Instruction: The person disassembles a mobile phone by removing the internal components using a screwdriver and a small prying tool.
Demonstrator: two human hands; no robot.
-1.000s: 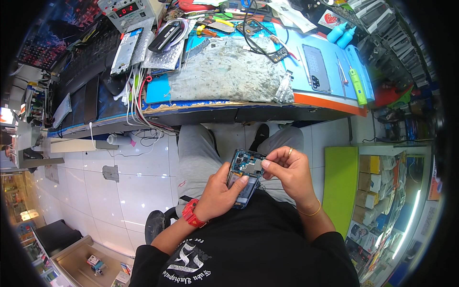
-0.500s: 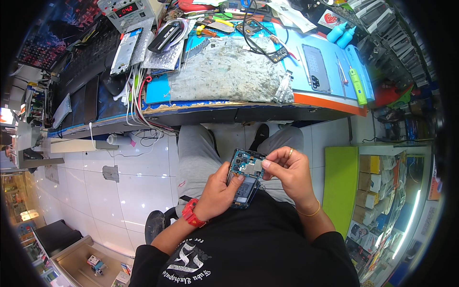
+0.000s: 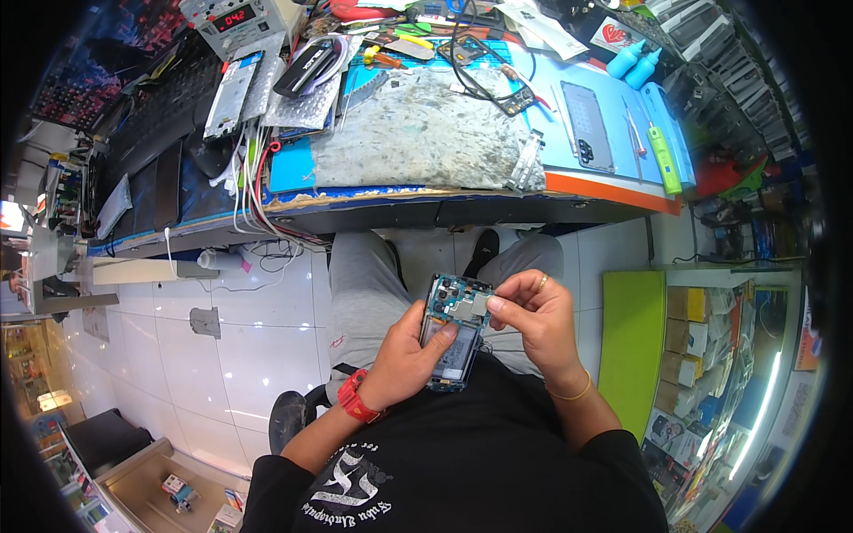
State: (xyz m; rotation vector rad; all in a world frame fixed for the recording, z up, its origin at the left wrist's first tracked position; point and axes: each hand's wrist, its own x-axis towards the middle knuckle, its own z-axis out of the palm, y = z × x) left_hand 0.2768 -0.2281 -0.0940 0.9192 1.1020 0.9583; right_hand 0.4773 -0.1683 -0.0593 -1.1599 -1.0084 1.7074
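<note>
An opened smartphone with its back cover off shows a blue circuit board and a dark battery. My left hand, with a red watch on the wrist, cradles it from the left over my lap. My right hand, wearing a ring and a thin bracelet, pinches a small silver metal plate at the phone's upper right corner.
A cluttered workbench lies ahead, with a worn grey mat, a phone back cover on a blue mat, a green tool, blue bottles, cables and a power supply. A green panel and shelves stand right.
My right hand's fingers have shifted slightly on the plate at the phone's top. The phone and left hand stay in about the same place.
</note>
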